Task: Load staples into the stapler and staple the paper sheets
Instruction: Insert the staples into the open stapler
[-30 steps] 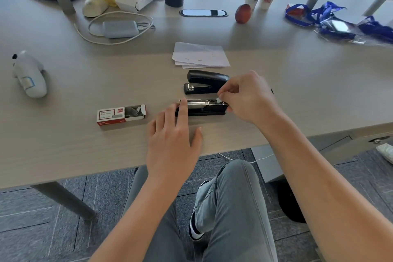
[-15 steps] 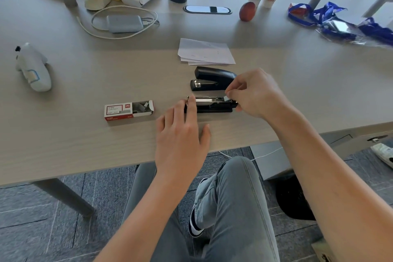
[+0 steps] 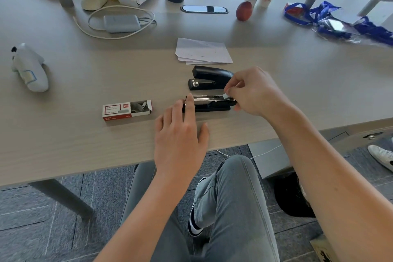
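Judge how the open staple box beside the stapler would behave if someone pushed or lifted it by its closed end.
The staple box looks like thin card, so it would probably slide easily on the smooth desk and dent if squeezed. Its right end is open with loose staples showing, so tilting that end down would likely spill them. It lies flat, so tipping or rolling seems unlikely.

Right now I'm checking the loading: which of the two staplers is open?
The nearer stapler, under both hands, shows its bare metal channel; the farther stapler stays closed.
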A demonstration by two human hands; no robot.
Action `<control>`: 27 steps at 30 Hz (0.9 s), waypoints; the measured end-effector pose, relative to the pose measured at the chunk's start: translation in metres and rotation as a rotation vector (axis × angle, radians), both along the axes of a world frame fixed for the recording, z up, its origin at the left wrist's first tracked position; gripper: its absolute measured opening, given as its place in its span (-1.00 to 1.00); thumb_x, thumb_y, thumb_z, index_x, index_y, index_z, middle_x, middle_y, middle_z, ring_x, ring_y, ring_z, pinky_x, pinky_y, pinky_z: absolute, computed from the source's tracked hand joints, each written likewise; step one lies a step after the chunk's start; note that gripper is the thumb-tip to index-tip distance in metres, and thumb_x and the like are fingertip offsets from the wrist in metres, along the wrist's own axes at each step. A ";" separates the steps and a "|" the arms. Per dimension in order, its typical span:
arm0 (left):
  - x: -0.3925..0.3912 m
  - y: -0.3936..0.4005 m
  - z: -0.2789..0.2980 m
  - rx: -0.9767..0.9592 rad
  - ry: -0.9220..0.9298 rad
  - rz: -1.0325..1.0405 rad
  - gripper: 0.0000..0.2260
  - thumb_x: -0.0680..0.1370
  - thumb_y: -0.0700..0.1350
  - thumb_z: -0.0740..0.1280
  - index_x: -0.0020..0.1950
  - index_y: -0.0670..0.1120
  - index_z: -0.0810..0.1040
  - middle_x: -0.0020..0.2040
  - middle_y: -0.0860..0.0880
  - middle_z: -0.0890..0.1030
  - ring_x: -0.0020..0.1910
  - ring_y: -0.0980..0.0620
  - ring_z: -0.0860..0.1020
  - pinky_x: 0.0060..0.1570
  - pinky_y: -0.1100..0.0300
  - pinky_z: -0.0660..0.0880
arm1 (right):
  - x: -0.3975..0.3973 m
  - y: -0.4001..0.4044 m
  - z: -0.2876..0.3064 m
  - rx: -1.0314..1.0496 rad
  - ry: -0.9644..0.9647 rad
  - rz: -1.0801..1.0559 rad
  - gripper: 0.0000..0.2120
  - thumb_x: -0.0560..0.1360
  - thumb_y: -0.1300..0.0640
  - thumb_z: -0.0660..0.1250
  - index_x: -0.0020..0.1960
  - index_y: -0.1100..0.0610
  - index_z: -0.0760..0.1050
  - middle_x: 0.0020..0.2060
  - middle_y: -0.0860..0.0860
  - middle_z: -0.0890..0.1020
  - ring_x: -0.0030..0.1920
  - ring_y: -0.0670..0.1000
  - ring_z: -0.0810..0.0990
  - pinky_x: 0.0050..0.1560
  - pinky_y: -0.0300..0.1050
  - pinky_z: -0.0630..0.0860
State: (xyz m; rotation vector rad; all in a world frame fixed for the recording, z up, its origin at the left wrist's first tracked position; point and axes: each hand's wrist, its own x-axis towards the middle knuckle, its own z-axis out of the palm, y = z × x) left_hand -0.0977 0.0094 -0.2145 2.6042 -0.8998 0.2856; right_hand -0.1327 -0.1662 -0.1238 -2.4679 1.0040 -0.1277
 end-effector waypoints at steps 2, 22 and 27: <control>0.000 0.000 0.000 0.001 0.001 0.000 -0.41 0.61 0.13 0.21 0.57 -0.13 0.25 0.38 -0.08 0.44 0.31 -0.09 0.43 0.32 0.00 0.33 | -0.001 0.001 0.000 0.029 -0.004 -0.011 -0.78 0.55 0.11 0.35 -0.25 -0.06 0.63 -0.28 -0.03 0.75 -0.25 0.00 0.74 0.01 0.08 0.69; -0.001 0.000 -0.002 0.000 -0.008 -0.001 -0.41 0.61 0.13 0.22 0.56 -0.14 0.26 0.39 -0.10 0.45 0.31 -0.11 0.44 0.31 -0.01 0.35 | 0.002 0.003 0.001 0.032 -0.028 -0.050 -0.79 0.55 0.15 0.34 -0.23 -0.02 0.64 -0.29 -0.04 0.74 -0.34 0.00 0.75 -0.01 0.10 0.70; 0.000 -0.001 -0.002 0.001 -0.020 -0.001 -0.41 0.61 0.13 0.22 0.56 -0.15 0.27 0.37 -0.11 0.46 0.29 -0.12 0.45 0.30 -0.02 0.35 | 0.001 0.006 -0.001 -0.007 0.003 -0.025 -0.78 0.54 0.16 0.33 -0.24 -0.02 0.63 -0.28 -0.02 0.74 -0.23 0.09 0.75 -0.02 0.13 0.70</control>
